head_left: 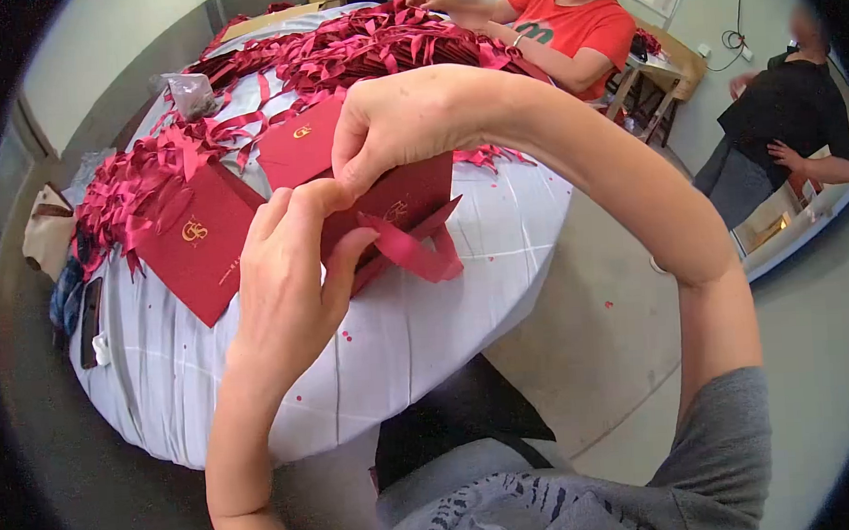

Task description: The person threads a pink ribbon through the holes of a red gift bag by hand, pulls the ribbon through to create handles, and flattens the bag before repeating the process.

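Note:
A dark red paper gift bag (411, 189) is held up over the near part of the table, tilted, with its faint gold emblem partly in view. My left hand (290, 262) is closed on the bag's near side, thumb and index finger pinching it. From above, my right hand (398, 122) reaches over with bent wrist, its fingers closed at the bag's edge, touching my left fingertips. What lies exactly between the fingertips is hidden. A loop of pink ribbon (424, 257) hangs from the bag's lower right. Just beyond lies another red bag (298, 142) with a gold emblem.
A flat red bag (193, 239) lies at left beside heaped ribbon-handled bags (147, 184). A larger pile (356, 48) covers the table's back. On the white cloth (354, 384) are a phone (91, 321) and small red bits. One co-worker (566, 27) works across; another person (790, 102) stands right.

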Demonstrator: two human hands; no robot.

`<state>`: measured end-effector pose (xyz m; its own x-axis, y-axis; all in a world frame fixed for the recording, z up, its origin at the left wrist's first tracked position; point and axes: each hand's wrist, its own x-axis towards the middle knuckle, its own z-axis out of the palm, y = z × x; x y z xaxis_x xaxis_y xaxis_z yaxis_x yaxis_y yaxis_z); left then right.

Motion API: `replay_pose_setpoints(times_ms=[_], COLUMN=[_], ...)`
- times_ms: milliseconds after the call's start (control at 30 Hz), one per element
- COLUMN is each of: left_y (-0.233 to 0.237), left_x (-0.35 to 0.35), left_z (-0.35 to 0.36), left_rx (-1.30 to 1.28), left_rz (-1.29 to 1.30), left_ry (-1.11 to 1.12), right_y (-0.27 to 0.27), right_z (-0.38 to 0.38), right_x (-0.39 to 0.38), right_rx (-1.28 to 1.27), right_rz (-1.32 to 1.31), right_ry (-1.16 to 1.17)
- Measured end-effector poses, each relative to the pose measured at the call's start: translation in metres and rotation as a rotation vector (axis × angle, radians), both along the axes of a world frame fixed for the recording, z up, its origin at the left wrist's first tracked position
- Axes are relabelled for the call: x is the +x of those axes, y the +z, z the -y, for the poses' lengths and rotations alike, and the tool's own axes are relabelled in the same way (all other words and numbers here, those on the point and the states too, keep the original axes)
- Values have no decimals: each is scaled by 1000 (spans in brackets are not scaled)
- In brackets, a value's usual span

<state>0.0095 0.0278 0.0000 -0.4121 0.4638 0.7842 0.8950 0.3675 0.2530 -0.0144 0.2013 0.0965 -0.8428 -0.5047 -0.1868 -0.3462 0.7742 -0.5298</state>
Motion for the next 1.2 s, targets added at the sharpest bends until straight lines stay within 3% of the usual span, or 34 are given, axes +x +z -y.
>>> replay_pose_setpoints(times_ms=[267,567,633,833,933,1067,1200], left_y=[-5,-9,-9,-6,-4,-4,-5], left_x=[1,-2,1,1,2,2,1], left_z=[-7,-9,-10,-12,-10,-10,-10], left_rx=[77,136,110,108,14,29,32], left_rz=[9,-6,-40,-103,-140,-105,-153], left_ry=[16,22,25,17,3,15,7], right_y=[-21,-41,-34,-29,-28,-23,-25], right_z=[-4,-7,-8,-4,4,13,21], right_x=[4,5,2,-10,-26,-38,-47], right_rx=[-192,-346,-564,-585,-792,-913,-969], right_rz=[-53,-283,-179,-154,-208,-93,-155], right_ry=[-102,-30,-117,-64,-78,-134,-96])
